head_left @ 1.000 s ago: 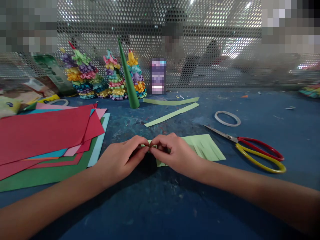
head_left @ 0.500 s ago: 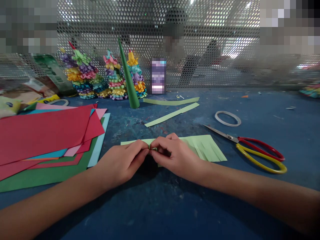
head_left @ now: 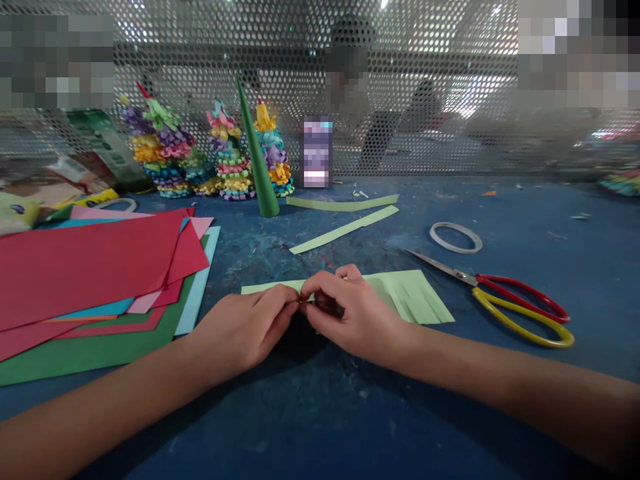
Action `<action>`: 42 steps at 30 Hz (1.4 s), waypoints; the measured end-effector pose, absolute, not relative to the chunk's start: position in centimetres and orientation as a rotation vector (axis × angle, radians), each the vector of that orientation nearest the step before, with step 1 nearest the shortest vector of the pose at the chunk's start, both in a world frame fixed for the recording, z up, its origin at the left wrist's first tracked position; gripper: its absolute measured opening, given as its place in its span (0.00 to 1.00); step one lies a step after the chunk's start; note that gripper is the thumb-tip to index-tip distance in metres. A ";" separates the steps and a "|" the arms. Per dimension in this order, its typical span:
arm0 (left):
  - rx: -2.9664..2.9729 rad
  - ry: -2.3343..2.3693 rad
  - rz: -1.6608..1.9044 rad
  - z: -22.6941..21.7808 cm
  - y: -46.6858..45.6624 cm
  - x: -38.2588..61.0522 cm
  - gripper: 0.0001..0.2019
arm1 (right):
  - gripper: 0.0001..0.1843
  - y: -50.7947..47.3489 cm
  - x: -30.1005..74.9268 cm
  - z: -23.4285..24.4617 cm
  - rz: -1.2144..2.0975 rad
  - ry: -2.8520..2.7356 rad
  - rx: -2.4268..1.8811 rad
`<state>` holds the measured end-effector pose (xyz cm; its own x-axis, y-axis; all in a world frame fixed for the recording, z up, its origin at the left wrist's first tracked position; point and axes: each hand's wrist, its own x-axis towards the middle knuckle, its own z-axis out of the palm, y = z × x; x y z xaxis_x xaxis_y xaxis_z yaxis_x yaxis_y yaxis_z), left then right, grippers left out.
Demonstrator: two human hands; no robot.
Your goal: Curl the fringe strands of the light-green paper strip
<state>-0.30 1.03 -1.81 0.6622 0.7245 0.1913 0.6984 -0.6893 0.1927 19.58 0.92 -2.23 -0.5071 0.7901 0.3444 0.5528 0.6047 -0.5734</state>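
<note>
A light green paper strip (head_left: 410, 293) with slits cut into its front edge lies across the table in front of me. Both hands meet over its near edge, left of its middle. My left hand (head_left: 250, 327) is closed, thumb and forefinger pinched at the paper. My right hand (head_left: 350, 310) pinches right beside it, fingertips touching those of the left; the exact bit between them is hidden. To the right lie open scissors (head_left: 467, 275) with one red and one yellow handle. Behind the hands are two narrow light green strips (head_left: 345, 230).
A stack of coloured paper (head_left: 90, 267) covers the left side. At the back stand a green paper cone (head_left: 257, 160), several decorated paper cones (head_left: 233, 160) and a blurred phone-like rectangle (head_left: 317, 153) before a perforated metal screen (head_left: 280, 67). A white tape roll (head_left: 456, 248) lies right.
Both hands keep pinching at the same spot. The fingertips shift very slightly downward, and the right fingers open a little wider behind the pinch. Everything else stays put.
</note>
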 end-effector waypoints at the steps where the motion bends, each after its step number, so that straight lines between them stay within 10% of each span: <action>1: 2.769 1.198 0.382 -1.8 1.0 -0.3 0.12 | 0.03 0.9 19.6 -2.2 0.510 -2.252 -1.053; 20: 3.200 1.047 0.493 -2.2 0.6 -0.1 0.07 | 0.03 1.7 20.2 -1.8 1.400 -1.908 -0.998; 42: 3.308 0.939 0.475 -1.8 0.5 -0.4 0.08 | 0.02 1.5 20.3 -1.6 1.378 -1.952 -0.994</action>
<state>-0.40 0.53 -1.85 0.8210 0.4575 0.3414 0.5462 -0.8037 -0.2363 20.28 1.49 -1.60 -0.5777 0.8160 0.0184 0.2559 0.2024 -0.9453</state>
